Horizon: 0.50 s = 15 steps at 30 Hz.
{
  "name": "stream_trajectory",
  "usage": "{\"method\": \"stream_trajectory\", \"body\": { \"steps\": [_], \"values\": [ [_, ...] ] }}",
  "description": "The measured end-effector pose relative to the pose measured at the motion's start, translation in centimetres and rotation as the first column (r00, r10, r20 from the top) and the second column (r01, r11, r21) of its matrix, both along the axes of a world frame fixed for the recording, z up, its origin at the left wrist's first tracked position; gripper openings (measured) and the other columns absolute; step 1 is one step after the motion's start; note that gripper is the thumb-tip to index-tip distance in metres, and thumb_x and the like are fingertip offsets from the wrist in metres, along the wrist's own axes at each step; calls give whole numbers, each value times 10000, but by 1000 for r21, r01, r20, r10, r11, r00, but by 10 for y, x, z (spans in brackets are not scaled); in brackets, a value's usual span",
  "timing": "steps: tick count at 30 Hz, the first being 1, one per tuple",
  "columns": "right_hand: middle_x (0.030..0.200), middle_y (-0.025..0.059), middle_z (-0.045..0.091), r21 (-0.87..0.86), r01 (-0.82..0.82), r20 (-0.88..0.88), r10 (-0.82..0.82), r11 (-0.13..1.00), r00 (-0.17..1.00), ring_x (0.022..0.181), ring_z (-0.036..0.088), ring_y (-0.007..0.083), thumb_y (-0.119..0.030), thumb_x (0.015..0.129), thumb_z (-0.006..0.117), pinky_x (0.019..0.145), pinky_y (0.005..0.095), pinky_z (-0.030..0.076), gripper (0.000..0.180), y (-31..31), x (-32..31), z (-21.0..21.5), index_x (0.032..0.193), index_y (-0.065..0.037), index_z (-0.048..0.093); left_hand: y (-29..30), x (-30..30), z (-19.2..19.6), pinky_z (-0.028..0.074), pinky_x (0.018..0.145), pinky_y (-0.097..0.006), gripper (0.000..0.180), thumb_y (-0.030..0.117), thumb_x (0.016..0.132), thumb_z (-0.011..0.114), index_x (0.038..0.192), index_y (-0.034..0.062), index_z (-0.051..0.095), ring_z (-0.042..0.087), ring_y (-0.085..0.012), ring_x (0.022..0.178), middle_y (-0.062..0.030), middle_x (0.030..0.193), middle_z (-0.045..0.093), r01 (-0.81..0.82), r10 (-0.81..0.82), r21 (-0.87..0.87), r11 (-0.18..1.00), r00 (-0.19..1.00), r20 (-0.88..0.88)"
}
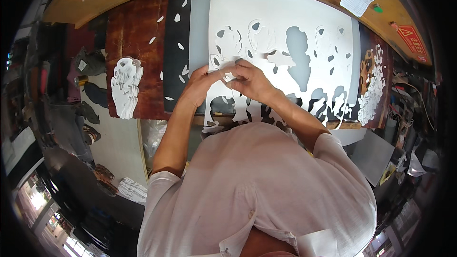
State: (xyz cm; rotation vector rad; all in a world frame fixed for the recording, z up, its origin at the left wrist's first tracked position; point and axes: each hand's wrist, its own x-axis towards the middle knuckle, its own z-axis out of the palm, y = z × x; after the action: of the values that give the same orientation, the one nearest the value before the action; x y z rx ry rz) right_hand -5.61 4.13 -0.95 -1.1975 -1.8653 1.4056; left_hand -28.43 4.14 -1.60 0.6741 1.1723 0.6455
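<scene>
Right at the middle of the bench [143, 90], both hands pinch one small white cut-out piece [232, 77] — left hand [200, 85] and right hand [252, 82] meet fingertip to fingertip, each grip narrow on it. It sits at the near-left part of the big white die-cut sheet [285, 19], which spreads away and rightward. No containers — just a stack of white cut-outs [124, 85] well off left.

Both hands [227, 80] pinching, apparently, small cutout piece on white die-cut sheet [285, 19].
</scene>
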Motion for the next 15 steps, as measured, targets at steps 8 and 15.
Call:
{"method": "stream_trajectory", "body": {
  "steps": [8,15],
  "values": [
    [995,86,648,413,-304,4,332,859,943,894,662,264,0,915,746,773,360,557,222,-46,24,30,1120,-83,770,-6,4,-8,566,770,-301,305,213,977,724,1176,-17,711,702,-161,869,-108,1001,759,-111,114,-51,992,992,55],
    [1048,123,654,21,153,38,-153,988,987,865,690,287,-110,919,774,769,397,571,271,-22,15,34,1184,-59,739,-2,3,-7,566,756,-299,277,186,970,734,1159,-15,714,703,-160,859,-107,986,754,-68,71,-45,997,995,68]
  ]
}}
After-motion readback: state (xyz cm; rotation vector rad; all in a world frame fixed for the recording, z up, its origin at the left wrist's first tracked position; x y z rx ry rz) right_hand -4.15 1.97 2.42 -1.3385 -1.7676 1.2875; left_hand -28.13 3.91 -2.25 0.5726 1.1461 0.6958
